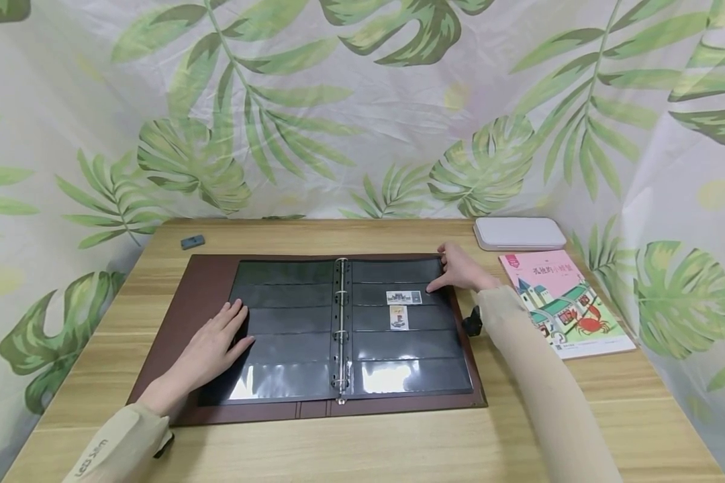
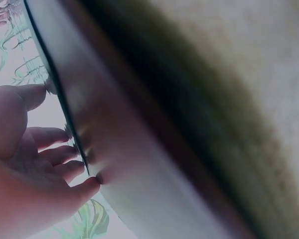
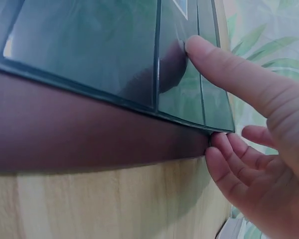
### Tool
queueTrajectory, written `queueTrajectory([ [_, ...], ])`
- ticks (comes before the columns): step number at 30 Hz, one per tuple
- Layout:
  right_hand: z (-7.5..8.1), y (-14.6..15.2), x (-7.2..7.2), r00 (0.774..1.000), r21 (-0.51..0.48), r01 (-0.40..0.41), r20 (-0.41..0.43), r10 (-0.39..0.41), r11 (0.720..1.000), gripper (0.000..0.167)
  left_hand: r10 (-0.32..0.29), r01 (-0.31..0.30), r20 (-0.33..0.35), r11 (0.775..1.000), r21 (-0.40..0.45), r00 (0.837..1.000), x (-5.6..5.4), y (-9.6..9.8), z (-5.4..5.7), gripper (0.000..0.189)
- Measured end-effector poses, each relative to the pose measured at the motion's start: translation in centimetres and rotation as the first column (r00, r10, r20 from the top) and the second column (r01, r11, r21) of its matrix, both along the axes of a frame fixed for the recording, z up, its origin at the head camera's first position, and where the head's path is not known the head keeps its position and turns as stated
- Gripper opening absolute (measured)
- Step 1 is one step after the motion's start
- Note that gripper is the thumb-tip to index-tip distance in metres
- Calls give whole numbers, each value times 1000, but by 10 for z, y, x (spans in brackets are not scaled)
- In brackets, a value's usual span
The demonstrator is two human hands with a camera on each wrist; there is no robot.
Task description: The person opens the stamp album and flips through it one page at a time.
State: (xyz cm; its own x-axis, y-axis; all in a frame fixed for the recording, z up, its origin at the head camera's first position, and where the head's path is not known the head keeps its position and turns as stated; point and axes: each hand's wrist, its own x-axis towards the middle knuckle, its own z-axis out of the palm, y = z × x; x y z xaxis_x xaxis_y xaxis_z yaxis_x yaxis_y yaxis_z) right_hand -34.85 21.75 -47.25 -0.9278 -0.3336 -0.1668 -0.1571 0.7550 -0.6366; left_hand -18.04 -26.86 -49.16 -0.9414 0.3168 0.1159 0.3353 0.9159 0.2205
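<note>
A stamp album (image 1: 341,409) with a brown cover and black pocket pages lies unfolded on the table, its metal ring spine in the middle. Two stamps, a wide one (image 1: 403,298) and a smaller upright one (image 1: 399,318), sit in the right page's pockets. My left hand (image 1: 214,342) rests, fingers extended, on the outer edge of the left page (image 1: 286,335). At the right page's (image 1: 407,349) upper outer corner, my right hand (image 1: 459,268) pinches it. The right wrist view shows the thumb (image 3: 204,50) on top and fingertips (image 3: 217,154) at the page's edge.
A pink picture book (image 1: 564,302) lies right of the album, beside the right forearm. Behind it is a white case (image 1: 519,233). A small grey-blue object (image 1: 192,241) lies at the table's back left. Leaf-patterned cloth (image 1: 362,121) hangs behind the table.
</note>
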Motion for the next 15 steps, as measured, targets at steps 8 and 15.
queueTrajectory([
  [8, 0, -2, 0, 993, -46, 60, -98, -64, 997, 60, -4, 4, -13, 1000, 2, 1000, 0, 0, -2, 62],
  [15, 0, 0, -1, 972, -57, 72, -219, -83, 996, 23, -11, 11, -30, 1000, 4, 999, 0, 1, -1, 61],
])
